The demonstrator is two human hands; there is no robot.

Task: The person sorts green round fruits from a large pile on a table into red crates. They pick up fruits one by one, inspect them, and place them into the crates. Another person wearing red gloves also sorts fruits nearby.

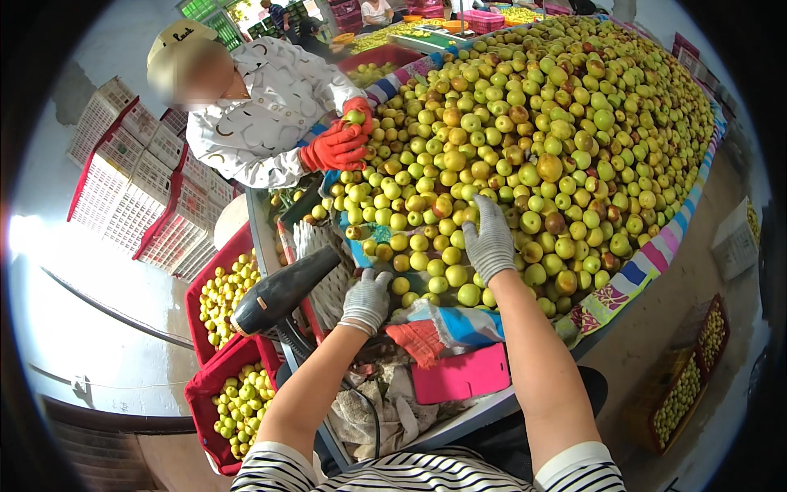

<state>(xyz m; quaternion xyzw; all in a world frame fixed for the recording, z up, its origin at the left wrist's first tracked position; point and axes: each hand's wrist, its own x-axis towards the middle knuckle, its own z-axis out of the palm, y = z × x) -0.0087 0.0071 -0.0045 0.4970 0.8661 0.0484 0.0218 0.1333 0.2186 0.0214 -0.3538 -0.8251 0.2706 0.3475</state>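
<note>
Fruits [549, 168], smooth and round, heaped, knit-gloved right hand [490, 240] against them

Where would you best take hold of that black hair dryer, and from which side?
Probably around the barrel of the hair dryer, from above with the nearby left hand: the rounded body narrows from the wide rear end, and its top is uncovered.

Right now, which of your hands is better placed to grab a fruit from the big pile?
Probably the right hand: it is out over the fruit pile, with thumb and fingers apart. The left hand is at the pile's near edge, beside the black hair dryer.
</note>
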